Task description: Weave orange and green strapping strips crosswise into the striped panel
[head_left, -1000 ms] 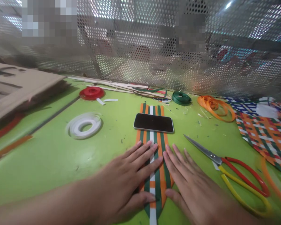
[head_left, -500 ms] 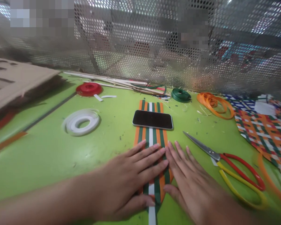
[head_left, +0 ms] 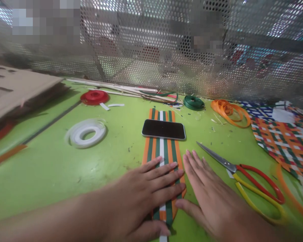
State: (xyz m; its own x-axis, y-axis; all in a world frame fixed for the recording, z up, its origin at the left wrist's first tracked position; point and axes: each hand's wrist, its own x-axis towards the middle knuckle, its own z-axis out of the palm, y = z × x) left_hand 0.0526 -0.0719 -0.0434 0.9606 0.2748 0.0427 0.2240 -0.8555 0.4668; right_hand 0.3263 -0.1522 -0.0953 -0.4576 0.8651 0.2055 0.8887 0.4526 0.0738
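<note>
Fingers slightly spread, your left hand [head_left: 141, 191] lies palm down across a band of orange, green and white strips [head_left: 162, 149], its thumb over the white strip toward the near end. Your right hand [head_left: 208, 195] is flattened just to the right, four fingers close together, thumb held apart and pointing at the band's edge; whether those fingertips touch the strips or only the green table [head_left: 121, 144] is hard to tell.

The band runs from near to far down the middle of the table, and beyond your fingertips a dark-faced phone [head_left: 163, 129] rests across it. To the right, a pair of scissors [head_left: 233, 168] with one red and one yellow handle lies with blades pointing far and left.

Left of the band sits a roll of white ribbon [head_left: 77, 136], with a red roll [head_left: 94, 96] farther off. A green roll [head_left: 193, 103] and a loose orange coil [head_left: 224, 109] lie at far right, near a multicolored woven piece [head_left: 285, 144]. Pale sticks [head_left: 131, 90] line the far edge, before a perforated metal panel [head_left: 151, 47]; cardboard [head_left: 22, 87] occupies the far left.
</note>
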